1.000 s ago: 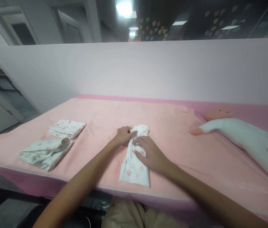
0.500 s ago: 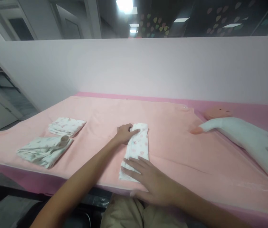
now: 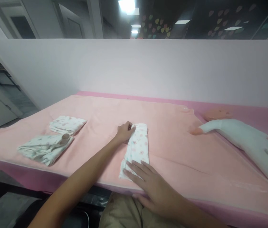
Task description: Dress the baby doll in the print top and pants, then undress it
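A white cloth [image 3: 138, 142] with a small pink print, maybe a baby garment, lies folded into a long narrow strip on the pink bed cover. At its far left edge, my left hand [image 3: 125, 131] is closed, the thumb along the border and the other fingers curled. My right hand [image 3: 154, 183] rests over the strip's near end, fingers stretched out and palm down. That hand hides part of the near end.
To the left lie a folded white printed cloth [image 3: 67, 124] and, nearer, a looser folded pale green-patterned one [image 3: 42, 148]. A white plush goose [image 3: 238, 133] with an orange beak lies at the right. Behind the pink cover [image 3: 172, 133] rises a white wall [image 3: 148, 69].
My left thumb has drawn back from the cloth's surface to its left edge. My right hand has shifted slightly right and towards me, uncovering a little more of the near end.
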Demonstrator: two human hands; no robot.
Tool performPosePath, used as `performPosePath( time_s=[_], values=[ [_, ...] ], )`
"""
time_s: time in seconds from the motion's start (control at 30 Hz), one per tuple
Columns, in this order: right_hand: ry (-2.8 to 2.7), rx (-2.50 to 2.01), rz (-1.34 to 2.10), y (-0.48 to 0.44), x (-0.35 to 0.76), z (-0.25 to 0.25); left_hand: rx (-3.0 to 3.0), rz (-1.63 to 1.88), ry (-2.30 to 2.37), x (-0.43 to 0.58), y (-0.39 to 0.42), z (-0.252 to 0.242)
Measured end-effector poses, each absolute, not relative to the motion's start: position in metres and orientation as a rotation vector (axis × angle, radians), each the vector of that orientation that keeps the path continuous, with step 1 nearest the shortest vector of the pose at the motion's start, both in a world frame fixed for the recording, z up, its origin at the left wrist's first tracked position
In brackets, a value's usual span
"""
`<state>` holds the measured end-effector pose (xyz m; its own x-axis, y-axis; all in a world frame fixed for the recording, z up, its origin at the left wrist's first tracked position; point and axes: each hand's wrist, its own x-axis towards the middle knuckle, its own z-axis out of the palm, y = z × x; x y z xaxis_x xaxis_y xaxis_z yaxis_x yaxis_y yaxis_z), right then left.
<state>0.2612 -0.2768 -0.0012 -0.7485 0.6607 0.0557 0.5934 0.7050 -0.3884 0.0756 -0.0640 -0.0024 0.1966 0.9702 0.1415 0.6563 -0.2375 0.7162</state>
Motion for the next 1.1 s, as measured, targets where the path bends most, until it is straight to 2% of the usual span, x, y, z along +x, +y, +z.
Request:
performPosePath(
  time_s=[0.07, 0.17, 0.23, 0.3, 0.4, 0.5, 0.7, 1.1],
  values=[
    [-2.717, -1.007, 0.523, -0.279, 0.261, 0.0, 2.07, 0.966, 1.458, 0.074, -0.067, -0.001],
    [-2.694, -1.022, 0.542, -0.282, 0.262, 0.003, 2.376, 1.174, 1.078, 0.072, -0.075, 0.006],
    [-2.663, -1.041, 0.542, -0.282, 0.267, 0.005, 2.531, 1.061, 0.809, 0.071, -0.08, 0.01],
    [-2.63, -1.058, 0.521, -0.281, 0.275, 0.007, 2.604, 0.807, 0.694, 0.071, -0.081, 0.008],
    [-2.624, -1.043, 0.458, -0.276, 0.293, 0.013, 2.62, 0.469, 0.7, 0.071, -0.08, 0.002],
    [-2.691, -0.98, 0.383, -0.268, 0.312, 0.017, 2.613, 0.35, 0.73, 0.07, -0.078, 0.0],
    [-2.704, -0.908, 0.139, -0.235, 0.318, 0.001, 2.568, 0.371, 0.723, 0.07, -0.081, 0.005],
    [-2.636, -0.784, 0.006, -0.168, 0.3, -0.015, 2.546, 0.461, 0.698, 0.071, -0.076, -0.003]
  ],
)
